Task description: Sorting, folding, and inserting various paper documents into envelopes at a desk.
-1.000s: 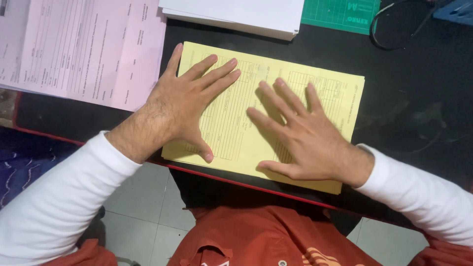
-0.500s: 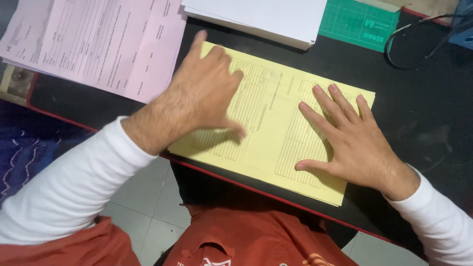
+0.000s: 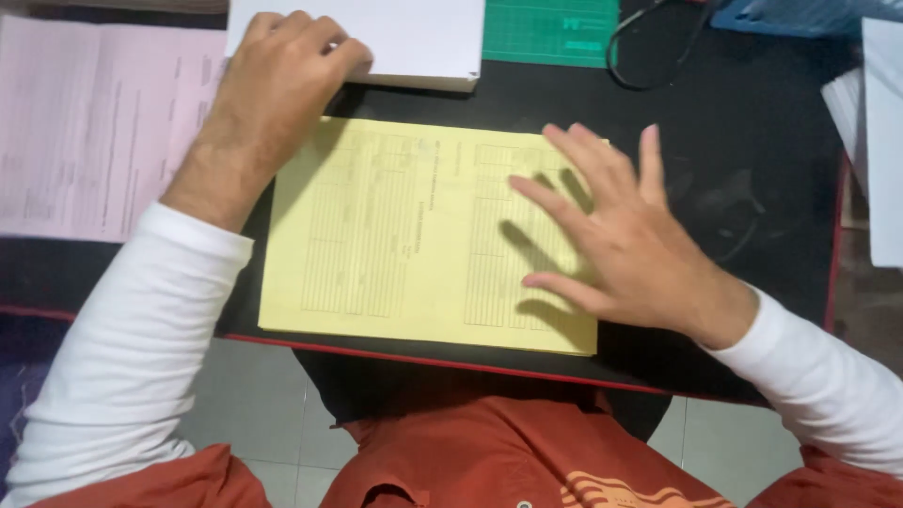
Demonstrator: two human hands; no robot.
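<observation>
A stack of yellow printed forms (image 3: 404, 235) lies flat on the black table (image 3: 752, 122) in front of me. My right hand (image 3: 621, 240) is over its right end, fingers spread and holding nothing; the shadow under it shows it is raised a little off the paper. My left hand (image 3: 273, 94) has reached past the yellow stack's far left corner. Its fingers are curled on the near left edge of a white paper stack (image 3: 414, 38) at the back; the thumb is hidden.
Pink printed forms (image 3: 94, 141) lie at the left. A green cutting mat (image 3: 550, 33) and a black cable loop (image 3: 649, 56) are at the back. More white sheets (image 3: 879, 141) sit at the right edge. The table's red front rim (image 3: 451, 362) is near my body.
My left hand left the yellow forms and moved back and left to the white stack. My right hand slid right and lifted slightly. The view shifted, so the forms now lie square.
</observation>
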